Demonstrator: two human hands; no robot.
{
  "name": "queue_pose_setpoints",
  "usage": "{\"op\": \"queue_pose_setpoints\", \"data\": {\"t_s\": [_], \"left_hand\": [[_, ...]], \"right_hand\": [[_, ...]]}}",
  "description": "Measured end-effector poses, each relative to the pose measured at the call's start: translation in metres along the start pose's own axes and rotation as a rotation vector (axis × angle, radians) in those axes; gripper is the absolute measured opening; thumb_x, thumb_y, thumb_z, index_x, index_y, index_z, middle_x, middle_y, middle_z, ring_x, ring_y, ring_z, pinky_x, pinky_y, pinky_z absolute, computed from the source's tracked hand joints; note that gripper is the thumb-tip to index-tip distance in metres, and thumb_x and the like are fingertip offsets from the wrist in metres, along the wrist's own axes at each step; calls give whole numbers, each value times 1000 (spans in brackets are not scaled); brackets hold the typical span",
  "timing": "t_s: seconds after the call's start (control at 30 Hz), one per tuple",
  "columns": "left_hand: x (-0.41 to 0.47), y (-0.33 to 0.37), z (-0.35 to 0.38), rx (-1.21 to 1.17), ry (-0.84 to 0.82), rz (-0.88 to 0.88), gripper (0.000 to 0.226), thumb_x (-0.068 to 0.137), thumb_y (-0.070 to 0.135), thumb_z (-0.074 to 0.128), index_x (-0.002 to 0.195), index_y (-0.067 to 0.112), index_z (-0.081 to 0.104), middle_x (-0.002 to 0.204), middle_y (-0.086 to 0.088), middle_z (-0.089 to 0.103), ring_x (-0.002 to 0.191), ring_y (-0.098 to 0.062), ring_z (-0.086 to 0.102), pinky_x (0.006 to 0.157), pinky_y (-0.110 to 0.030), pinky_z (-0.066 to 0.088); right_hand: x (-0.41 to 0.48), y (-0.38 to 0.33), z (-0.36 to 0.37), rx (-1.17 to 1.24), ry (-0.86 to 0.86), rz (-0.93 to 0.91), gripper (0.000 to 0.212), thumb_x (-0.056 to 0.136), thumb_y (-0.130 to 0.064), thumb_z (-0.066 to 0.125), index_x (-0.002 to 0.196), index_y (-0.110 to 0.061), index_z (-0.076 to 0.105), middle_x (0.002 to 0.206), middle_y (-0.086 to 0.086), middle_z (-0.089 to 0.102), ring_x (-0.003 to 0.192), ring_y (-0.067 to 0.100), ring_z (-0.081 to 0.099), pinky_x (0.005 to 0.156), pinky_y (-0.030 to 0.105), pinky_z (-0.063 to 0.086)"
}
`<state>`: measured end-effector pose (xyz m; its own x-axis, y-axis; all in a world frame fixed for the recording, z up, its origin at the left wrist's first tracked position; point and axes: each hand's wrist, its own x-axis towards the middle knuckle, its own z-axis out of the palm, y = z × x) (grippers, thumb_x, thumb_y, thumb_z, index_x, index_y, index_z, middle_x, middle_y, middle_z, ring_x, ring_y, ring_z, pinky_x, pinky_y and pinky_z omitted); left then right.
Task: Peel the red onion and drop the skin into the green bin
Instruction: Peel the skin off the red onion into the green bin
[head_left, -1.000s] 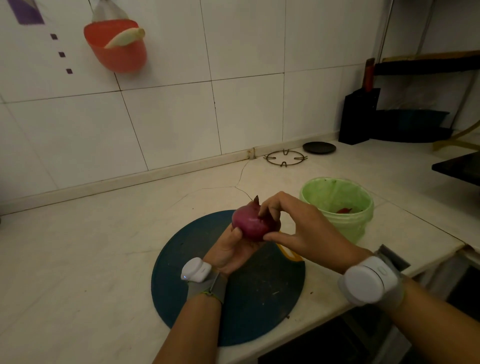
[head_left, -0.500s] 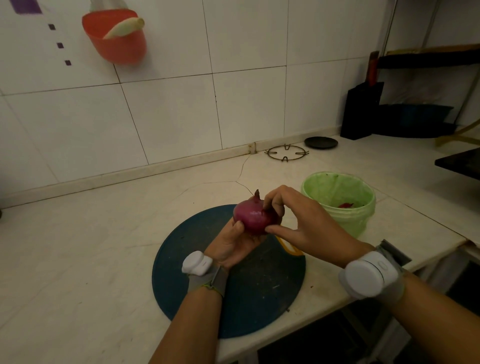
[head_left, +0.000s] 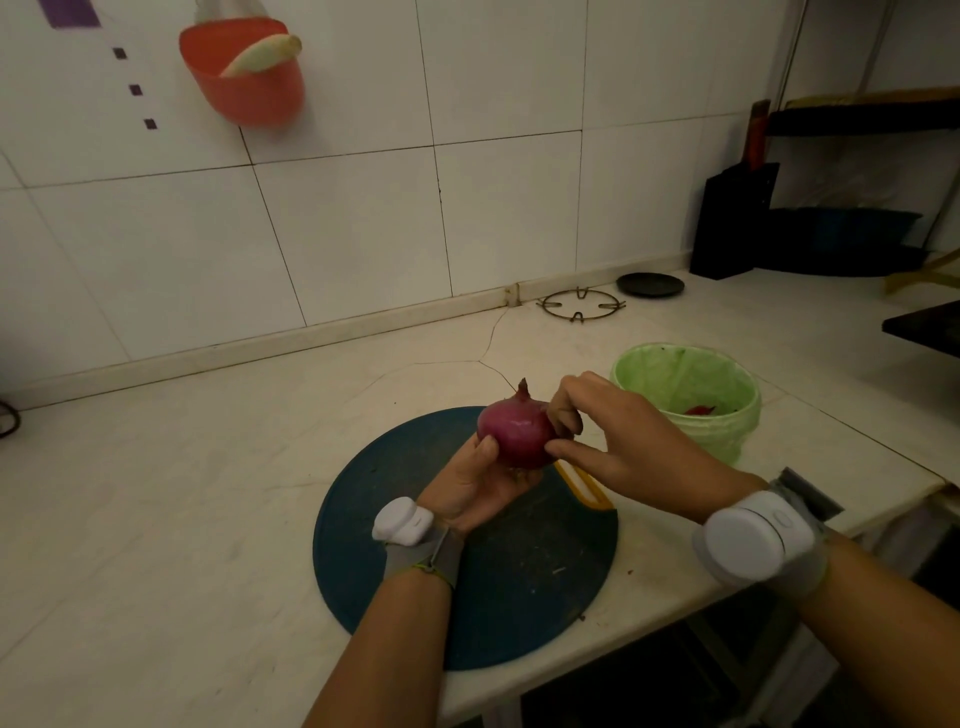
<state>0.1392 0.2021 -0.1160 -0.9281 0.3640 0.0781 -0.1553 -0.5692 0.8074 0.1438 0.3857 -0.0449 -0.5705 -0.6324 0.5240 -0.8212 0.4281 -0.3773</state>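
I'm cupping the red onion in my left grip | right grip pinching its skin | risk: skin tearing short, missing the green bin.

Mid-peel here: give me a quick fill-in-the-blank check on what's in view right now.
1. The left hand holds the red onion above the round ____ cutting board.
2. The right hand pinches the onion on the side facing the ____ bin.
3. The orange cup hangs on the ____.

Missing words: blue; green; wall
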Motion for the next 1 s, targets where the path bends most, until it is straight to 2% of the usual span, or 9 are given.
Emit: {"op": "queue_pose_setpoints", "data": {"t_s": [0.1,0.17,0.23,0.37,0.47,0.57,0.83,0.93,1.0], "left_hand": [[0,0,-1,-12,-18,2,102,36,38,95,124,17,48,120,-15,53,108,-29,55,91,-35,50],[0,-1,-1,-32,-21,-10,101,35,37,95,122,18,49,120,-16,54,108,-30,55,89,-34,51],[0,-2,-3,-52,-12,-22,100,33,37,96,121,19,51,119,-16,55,106,-30,56,87,-33,52],[1,-3,-4,-67,-5,-25,100,33,37,96,121,20,51,120,-16,55,106,-31,56,85,-33,53],[1,-3,-4,-78,-2,-16,98,31,37,96,118,20,53,113,-14,62,101,-30,59,82,-33,54],[2,-3,-5,-76,-17,-13,100,35,37,96,122,20,50,118,-15,57,106,-31,56,86,-35,53],[0,0,1,-83,-38,-7,104,31,32,96,122,14,49,116,-17,58,99,-28,66,77,-35,57],[0,0,2,-68,-34,-11,106,32,32,97,123,12,47,117,-17,56,100,-27,66,78,-34,56],[-1,0,2,-67,-37,-5,105,31,32,97,122,12,48,115,-17,59,100,-28,66,79,-34,57]], "right_hand": [[3,4,-3,105,29,16,27,76,-21,74,91,-22,51,97,-4,53,89,10,51,77,25,46],[4,7,-4,133,12,27,38,76,-27,75,110,-21,59,112,-6,52,102,5,50,83,16,45],[3,9,-4,148,-10,45,45,76,-30,73,119,-26,60,118,-10,52,108,0,48,86,11,42],[0,10,0,217,40,72,40,74,-26,75,112,-28,64,109,-12,58,100,-2,53,84,9,41],[0,9,1,264,104,80,36,70,-27,76,105,-25,67,102,-11,62,95,0,56,81,10,42],[0,8,2,263,130,75,33,69,-28,77,99,-20,69,97,-10,63,93,3,57,81,11,44],[4,6,-6,138,-48,60,26,76,-26,74,96,-21,58,100,-10,54,94,3,52,83,14,45],[3,5,-7,84,-62,17,20,78,-22,72,90,-21,57,100,-10,50,92,5,50,80,10,41],[2,2,-6,61,-44,-12,22,76,-21,74,89,-21,56,101,-8,50,91,5,49,80,9,39]]}}
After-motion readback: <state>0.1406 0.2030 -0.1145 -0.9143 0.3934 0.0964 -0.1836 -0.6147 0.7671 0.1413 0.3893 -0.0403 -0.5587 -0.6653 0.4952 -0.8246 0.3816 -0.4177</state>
